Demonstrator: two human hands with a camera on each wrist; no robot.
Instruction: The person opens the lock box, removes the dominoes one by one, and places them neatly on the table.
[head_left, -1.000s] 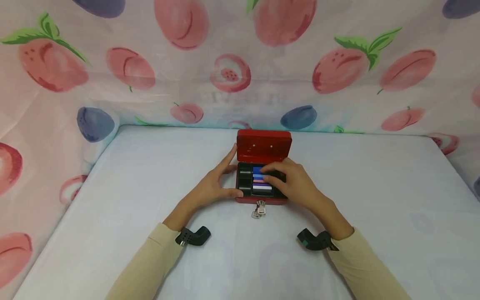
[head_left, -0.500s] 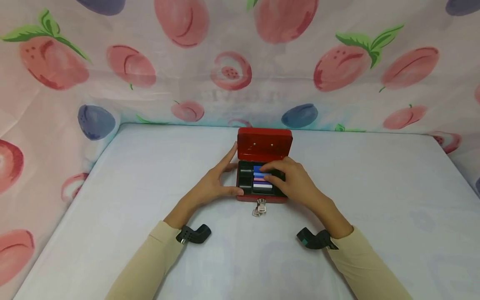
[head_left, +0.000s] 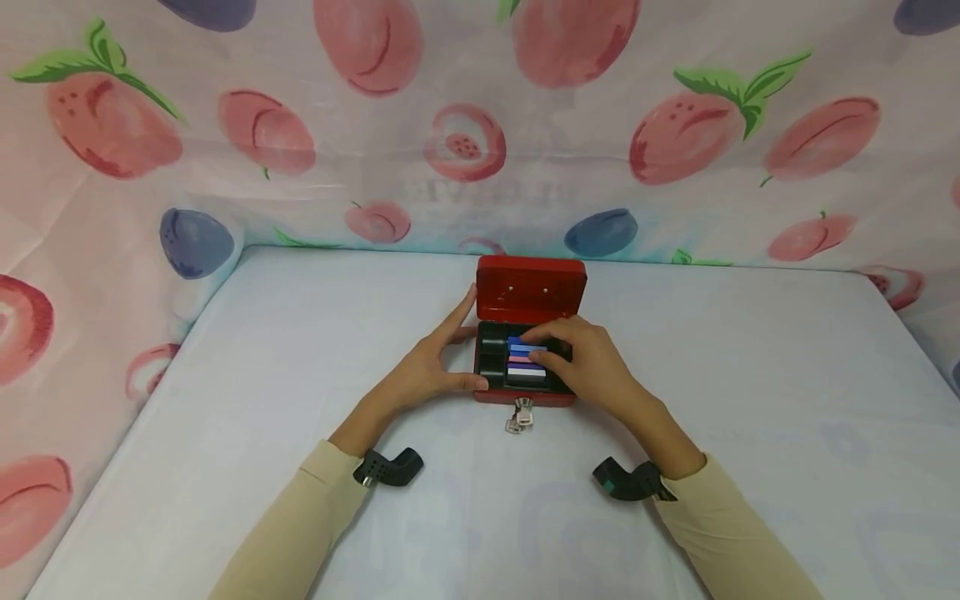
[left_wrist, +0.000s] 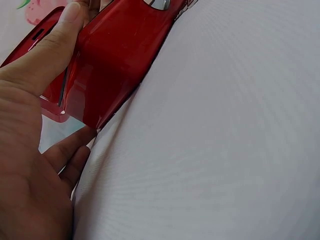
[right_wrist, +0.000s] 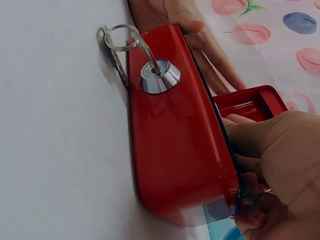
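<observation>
Strips point(head_left: 522, 360) are lying in the box point(head_left: 487, 397), the farthest blue strip point(head_left: 514, 341) showing slightly narrower than a second ago, perhaps settling; right hand point(head_left: 588, 358) is pinching there, left hand point(head_left: 427, 371), fingers extended, bracing.

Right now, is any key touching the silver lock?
Touching: the right wrist view shows one key inserted in the silver lock of the red box.

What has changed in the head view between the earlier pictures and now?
Nothing plainly, apart from a slight shift of the whole view. No thing was clearly taken or let go. As before, the right hand keeps its fingers at the coloured bars, the left hand touches the red cash box, and its lid stands open.
</observation>
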